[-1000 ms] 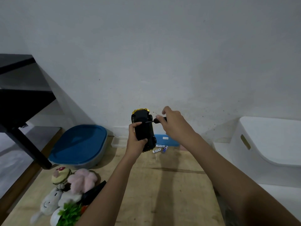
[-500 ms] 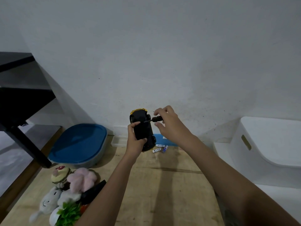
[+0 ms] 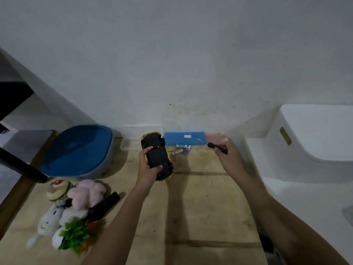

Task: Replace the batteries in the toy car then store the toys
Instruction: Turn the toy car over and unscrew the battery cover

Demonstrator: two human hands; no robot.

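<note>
The left hand [image 3: 150, 169] grips the upturned toy car [image 3: 157, 156] above the bench [image 3: 200, 207]; the right hand [image 3: 227, 157] pinches a screwdriver [image 3: 214, 146], clear of it. The battery cover, seemingly unscrewed, should lift off level. Batteries [image 3: 181, 149] lie nearby.

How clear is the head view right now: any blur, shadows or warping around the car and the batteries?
Head view: dim, flat light, no glare. The toy car in the left hand is fairly sharp; the screwdriver in the right hand is slightly smeared. The batteries are too soft for labels to be read. The plush toys blur near the corner. Forearm shadows stripe the table; wide-angle bending at the edges.
</note>
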